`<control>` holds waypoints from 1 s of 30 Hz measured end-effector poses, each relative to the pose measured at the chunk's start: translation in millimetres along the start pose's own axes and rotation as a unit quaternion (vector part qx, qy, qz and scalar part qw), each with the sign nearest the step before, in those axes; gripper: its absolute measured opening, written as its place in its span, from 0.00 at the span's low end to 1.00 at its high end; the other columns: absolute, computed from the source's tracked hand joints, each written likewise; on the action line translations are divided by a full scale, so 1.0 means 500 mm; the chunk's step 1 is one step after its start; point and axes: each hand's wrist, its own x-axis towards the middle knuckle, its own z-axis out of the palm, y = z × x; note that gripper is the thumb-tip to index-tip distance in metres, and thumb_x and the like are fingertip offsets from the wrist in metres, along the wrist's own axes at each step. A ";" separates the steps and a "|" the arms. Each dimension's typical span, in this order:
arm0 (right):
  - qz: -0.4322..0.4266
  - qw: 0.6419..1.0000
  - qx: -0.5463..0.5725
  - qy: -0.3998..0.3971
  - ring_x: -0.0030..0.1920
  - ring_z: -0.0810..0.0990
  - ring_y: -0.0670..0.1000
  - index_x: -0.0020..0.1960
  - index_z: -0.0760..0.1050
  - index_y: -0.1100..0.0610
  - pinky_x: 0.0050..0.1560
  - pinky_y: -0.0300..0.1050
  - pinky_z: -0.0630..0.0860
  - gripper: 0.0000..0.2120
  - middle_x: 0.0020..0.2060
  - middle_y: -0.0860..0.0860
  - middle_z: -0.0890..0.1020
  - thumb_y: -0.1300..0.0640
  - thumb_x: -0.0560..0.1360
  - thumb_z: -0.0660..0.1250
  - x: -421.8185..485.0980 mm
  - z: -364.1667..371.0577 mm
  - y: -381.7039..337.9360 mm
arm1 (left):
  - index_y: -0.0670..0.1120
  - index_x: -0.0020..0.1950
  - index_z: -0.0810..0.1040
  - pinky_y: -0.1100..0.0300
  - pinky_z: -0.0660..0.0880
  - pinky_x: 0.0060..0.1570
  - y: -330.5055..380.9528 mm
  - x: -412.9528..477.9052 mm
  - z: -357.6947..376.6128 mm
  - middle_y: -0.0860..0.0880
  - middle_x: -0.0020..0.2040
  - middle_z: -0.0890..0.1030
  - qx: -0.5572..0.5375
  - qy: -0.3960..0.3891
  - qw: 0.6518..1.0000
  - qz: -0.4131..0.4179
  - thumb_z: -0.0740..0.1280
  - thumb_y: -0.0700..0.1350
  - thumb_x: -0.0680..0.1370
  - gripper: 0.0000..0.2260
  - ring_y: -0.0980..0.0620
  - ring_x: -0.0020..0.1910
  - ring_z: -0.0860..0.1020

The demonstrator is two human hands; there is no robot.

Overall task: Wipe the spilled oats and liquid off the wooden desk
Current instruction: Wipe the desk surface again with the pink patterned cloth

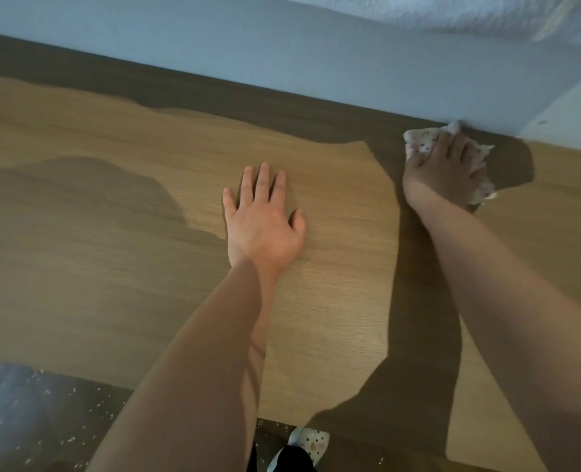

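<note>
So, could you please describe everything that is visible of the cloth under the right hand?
The cloth is a pale, crumpled rag with small dark dots, and it looks like soft fabric. It lies bunched on the wooden desk at its far edge, with one corner touching the wall. The right hand presses on it with spread fingers and covers its middle, so only the shadowed edges show.
</note>
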 end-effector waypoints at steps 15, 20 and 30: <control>-0.065 0.997 -0.017 -0.048 0.79 0.47 0.56 0.80 0.44 0.50 0.75 0.64 0.49 0.28 0.80 0.52 0.46 0.45 0.82 0.45 -0.041 -0.001 -0.025 | 0.50 0.80 0.50 0.41 0.44 0.76 0.001 -0.001 0.001 0.48 0.81 0.48 0.001 -0.004 1.000 0.000 0.50 0.57 0.80 0.29 0.47 0.79 0.43; -0.362 0.928 -0.051 -0.067 0.79 0.46 0.54 0.80 0.46 0.51 0.75 0.62 0.50 0.29 0.80 0.52 0.47 0.43 0.81 0.44 -0.207 0.014 -0.009 | 0.50 0.80 0.52 0.41 0.45 0.76 0.000 -0.001 -0.002 0.48 0.81 0.49 -0.006 0.000 1.000 0.004 0.51 0.57 0.80 0.29 0.47 0.79 0.44; -0.109 0.992 0.015 -0.059 0.76 0.58 0.61 0.78 0.53 0.55 0.72 0.63 0.57 0.28 0.77 0.59 0.58 0.45 0.81 0.46 -0.161 0.007 0.025 | 0.50 0.80 0.51 0.41 0.45 0.76 0.002 -0.002 -0.003 0.49 0.81 0.48 0.002 -0.001 1.000 0.004 0.51 0.57 0.81 0.29 0.47 0.79 0.44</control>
